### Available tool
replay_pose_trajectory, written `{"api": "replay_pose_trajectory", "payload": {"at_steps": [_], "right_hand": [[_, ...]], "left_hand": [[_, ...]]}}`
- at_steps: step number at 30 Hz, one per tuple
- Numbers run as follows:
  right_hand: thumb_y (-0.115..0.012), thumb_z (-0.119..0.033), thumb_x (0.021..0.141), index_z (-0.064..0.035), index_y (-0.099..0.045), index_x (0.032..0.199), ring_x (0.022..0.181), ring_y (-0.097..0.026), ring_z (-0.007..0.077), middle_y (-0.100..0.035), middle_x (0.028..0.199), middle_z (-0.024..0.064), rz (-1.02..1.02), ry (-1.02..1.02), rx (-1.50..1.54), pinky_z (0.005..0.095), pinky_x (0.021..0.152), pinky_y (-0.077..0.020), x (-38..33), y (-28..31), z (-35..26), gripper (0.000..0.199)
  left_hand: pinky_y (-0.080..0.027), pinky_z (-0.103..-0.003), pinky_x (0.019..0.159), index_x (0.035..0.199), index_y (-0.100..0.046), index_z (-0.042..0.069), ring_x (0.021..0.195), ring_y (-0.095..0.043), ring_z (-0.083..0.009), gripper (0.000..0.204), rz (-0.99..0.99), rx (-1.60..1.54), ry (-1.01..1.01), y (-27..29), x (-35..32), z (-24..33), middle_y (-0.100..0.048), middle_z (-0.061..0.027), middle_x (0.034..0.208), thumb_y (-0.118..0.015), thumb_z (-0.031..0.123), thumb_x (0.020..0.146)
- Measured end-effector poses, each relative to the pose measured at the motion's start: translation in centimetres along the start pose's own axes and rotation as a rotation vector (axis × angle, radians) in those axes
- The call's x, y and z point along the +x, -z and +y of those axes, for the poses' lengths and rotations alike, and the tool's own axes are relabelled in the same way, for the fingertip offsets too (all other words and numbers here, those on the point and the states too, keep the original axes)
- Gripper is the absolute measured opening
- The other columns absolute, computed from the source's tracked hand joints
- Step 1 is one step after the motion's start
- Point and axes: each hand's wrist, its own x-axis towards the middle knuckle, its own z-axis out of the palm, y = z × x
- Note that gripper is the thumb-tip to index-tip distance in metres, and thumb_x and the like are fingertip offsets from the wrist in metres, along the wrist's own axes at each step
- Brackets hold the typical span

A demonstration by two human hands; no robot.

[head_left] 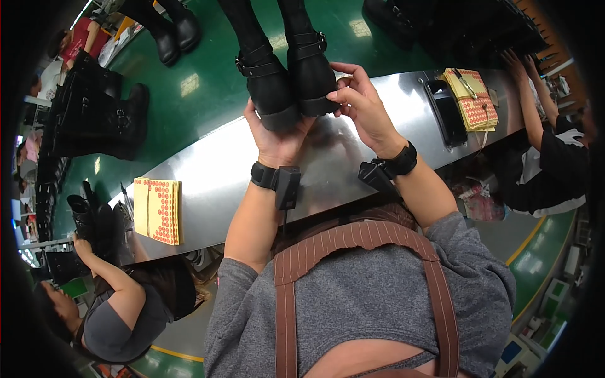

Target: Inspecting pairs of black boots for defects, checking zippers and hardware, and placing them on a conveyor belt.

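A pair of black boots (270, 88) with buckled ankle straps stands ahead of me, heels toward me, over the edge of the metal bench top. My left hand (277, 140) cups the left boot's heel from below, with the thumb up its left side and its other fingers mostly hidden beneath. The right boot (310, 70) is close against the left one. Around its heel, my right hand (362, 104) is closed, with fingertips touching the heel and side. Both wrists carry black straps with small devices.
On the metal counter (208, 205) lie yellow card stacks (157, 211), one at left and another (471, 101) at right beside a black phone (446, 113). Green surface beyond holds more black boots (116, 113). Co-workers (126, 309) stand left and right (548, 157).
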Motion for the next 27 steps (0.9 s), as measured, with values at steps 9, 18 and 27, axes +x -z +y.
{"api": "replay_pose_trajectory", "payload": {"at_steps": [9, 18, 27], "right_hand": [[-0.061, -0.007, 0.079, -0.0057, -0.052, 0.127, 0.076, -0.054, 0.0078, -0.05, 0.088, -0.0031, -0.048, -0.062, 0.241, 0.0245, 0.065, -0.0463, 1.4, 1.4, 0.7, 0.049], [-0.071, -0.006, 0.075, -0.007, -0.044, 0.133, 0.082, -0.052, 0.0064, -0.048, 0.091, -0.0038, -0.066, 0.005, 0.089, 0.0232, 0.07, -0.0447, 0.3, 0.3, 0.3, 0.064], [-0.067, -0.004, 0.077, -0.0052, -0.049, 0.131, 0.076, -0.053, 0.0056, -0.05, 0.085, -0.0045, -0.043, -0.077, 0.28, 0.0223, 0.067, -0.0455, 1.1, 0.2, 0.3, 0.057]], "left_hand": [[-0.047, -0.05, 0.095, 0.128, -0.05, 0.008, 0.117, -0.052, -0.032, 0.066, 0.014, 0.037, -0.031, -0.2, -0.1, -0.1, -0.052, -0.0137, 0.128, -0.041, 0.057, 0.086], [-0.048, -0.049, 0.094, 0.127, -0.051, 0.009, 0.116, -0.052, -0.0311, 0.065, 0.041, 0.065, -0.053, -0.6, -0.3, 0.0, -0.053, -0.0128, 0.126, -0.044, 0.058, 0.084], [-0.049, -0.049, 0.093, 0.127, -0.05, 0.008, 0.116, -0.052, -0.0317, 0.064, 0.006, 0.012, -0.048, 0.0, 0.0, 0.5, -0.053, -0.0142, 0.127, -0.04, 0.056, 0.086]]}}
